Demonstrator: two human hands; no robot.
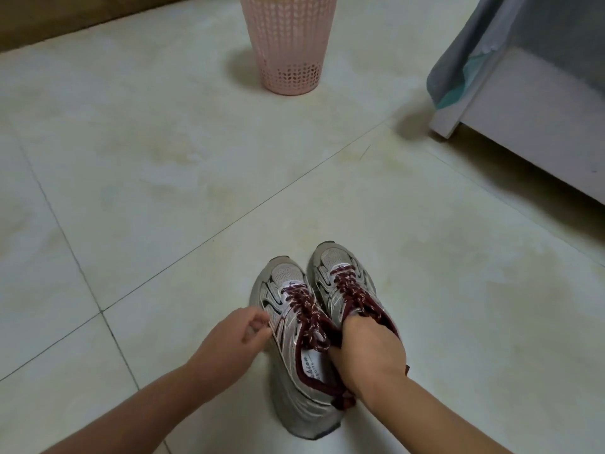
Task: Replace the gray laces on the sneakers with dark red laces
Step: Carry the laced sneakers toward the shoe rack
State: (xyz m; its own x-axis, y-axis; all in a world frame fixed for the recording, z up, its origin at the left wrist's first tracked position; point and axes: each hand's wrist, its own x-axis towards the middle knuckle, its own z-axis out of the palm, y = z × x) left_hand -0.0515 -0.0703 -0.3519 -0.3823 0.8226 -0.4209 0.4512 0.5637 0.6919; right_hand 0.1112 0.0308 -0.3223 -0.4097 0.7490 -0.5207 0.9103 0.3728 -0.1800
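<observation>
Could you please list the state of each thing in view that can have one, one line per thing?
Left sneaker: upright on floor, laced dark red.
Right sneaker: upright beside it, laced dark red.
Left hand: loosely curled against left sneaker's side.
Right hand: fingers inside sneaker openings, gripping.
Pink basket: upright, contents unseen.

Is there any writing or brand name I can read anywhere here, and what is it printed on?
"...hion" in script: on the white insole of the left sneaker, its beginning hidden by the laces.
A smaller line beneath it on the insole: too blurred to read surely.
Pink basket, floor and right sneaker: no text visible.
</observation>
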